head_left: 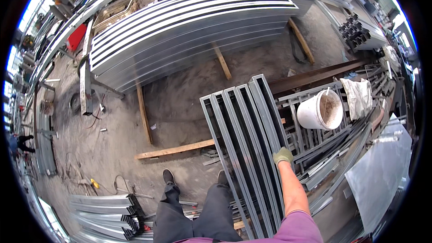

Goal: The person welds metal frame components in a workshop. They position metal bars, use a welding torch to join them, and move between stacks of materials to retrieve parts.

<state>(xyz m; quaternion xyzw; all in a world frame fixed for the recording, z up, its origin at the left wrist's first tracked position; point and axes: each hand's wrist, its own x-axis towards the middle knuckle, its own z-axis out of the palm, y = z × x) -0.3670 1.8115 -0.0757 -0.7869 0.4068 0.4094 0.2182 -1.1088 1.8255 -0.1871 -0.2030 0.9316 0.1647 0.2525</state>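
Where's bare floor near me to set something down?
Mostly bare floor lies between the big metal stack and near wooden plank, and left of that plank. Right of the metal channels at your gloved right hand it's crowded: white bucket, pale sack, metal scraps. Another stack crowds the lower left.

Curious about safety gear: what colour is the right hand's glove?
The glove is pale olive green, seen best in the head view.

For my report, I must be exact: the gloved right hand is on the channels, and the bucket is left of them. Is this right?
No: in the head view, the bucket is right of the channels. The gloved right hand is on them.
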